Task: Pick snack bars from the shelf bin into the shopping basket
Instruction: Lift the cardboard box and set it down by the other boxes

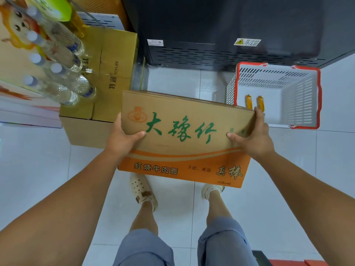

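Observation:
A brown and orange cardboard carton (184, 139) with green characters is held above the floor in front of me. My left hand (123, 137) grips its left end, thumb on the near face. My right hand (253, 137) grips its right end the same way. Behind the carton, on the floor, stands a white shopping basket (307, 96) with a red rim. Two yellow snack bars (249, 101) lie on its bottom at the near left corner. No shelf bin is in view.
A plain cardboard box (107, 77) sits on the floor at left, with several clear bottles (63, 81) beside and over it. A black cabinet (221, 29) stands behind the basket. My feet (142, 191) are on the white tiles under the carton.

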Demonstrator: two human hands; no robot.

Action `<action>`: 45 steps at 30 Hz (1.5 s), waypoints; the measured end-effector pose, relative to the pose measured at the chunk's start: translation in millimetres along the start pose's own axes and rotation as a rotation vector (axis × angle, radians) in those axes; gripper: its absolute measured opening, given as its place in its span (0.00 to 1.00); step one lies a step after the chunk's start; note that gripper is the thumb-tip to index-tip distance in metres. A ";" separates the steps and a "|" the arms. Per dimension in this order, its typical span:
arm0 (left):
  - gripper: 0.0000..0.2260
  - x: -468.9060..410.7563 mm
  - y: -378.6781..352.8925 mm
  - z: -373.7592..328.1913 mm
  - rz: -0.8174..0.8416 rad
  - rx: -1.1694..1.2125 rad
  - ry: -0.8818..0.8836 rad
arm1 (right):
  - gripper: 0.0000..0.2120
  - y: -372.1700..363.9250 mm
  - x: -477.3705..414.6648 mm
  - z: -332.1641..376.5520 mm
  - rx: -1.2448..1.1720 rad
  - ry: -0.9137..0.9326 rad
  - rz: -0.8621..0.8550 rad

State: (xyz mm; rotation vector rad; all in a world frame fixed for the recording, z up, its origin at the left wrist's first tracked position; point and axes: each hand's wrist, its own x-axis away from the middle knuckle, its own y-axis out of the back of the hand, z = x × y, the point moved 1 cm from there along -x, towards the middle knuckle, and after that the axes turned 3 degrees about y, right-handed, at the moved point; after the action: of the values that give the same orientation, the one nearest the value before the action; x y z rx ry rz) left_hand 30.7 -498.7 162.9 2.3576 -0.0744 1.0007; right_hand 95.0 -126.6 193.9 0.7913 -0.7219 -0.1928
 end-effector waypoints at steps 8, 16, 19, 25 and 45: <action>0.43 -26.8 -21.2 19.5 -0.043 -0.015 0.054 | 0.49 -42.2 -19.4 -29.6 -0.081 -0.039 0.053; 0.26 -0.7 -15.3 35.5 0.027 0.018 0.076 | 0.56 -41.4 9.0 -49.7 -0.244 -0.076 0.126; 0.29 -2.2 -3.4 11.6 0.024 -0.011 0.021 | 0.54 -21.3 3.2 -30.1 -0.168 0.012 0.119; 0.32 -6.2 21.0 -36.0 -0.054 -0.046 -0.038 | 0.44 20.3 -9.7 10.2 0.093 0.067 0.081; 0.31 -36.1 -5.0 -16.7 0.075 -0.071 0.166 | 0.46 -25.1 -29.7 -32.6 -0.151 -0.223 0.164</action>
State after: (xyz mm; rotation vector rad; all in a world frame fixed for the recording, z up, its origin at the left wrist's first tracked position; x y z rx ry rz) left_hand -4.6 -491.7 145.4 2.2132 -0.1339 1.2062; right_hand 96.8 -113.0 145.1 0.5682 -0.9672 -0.1864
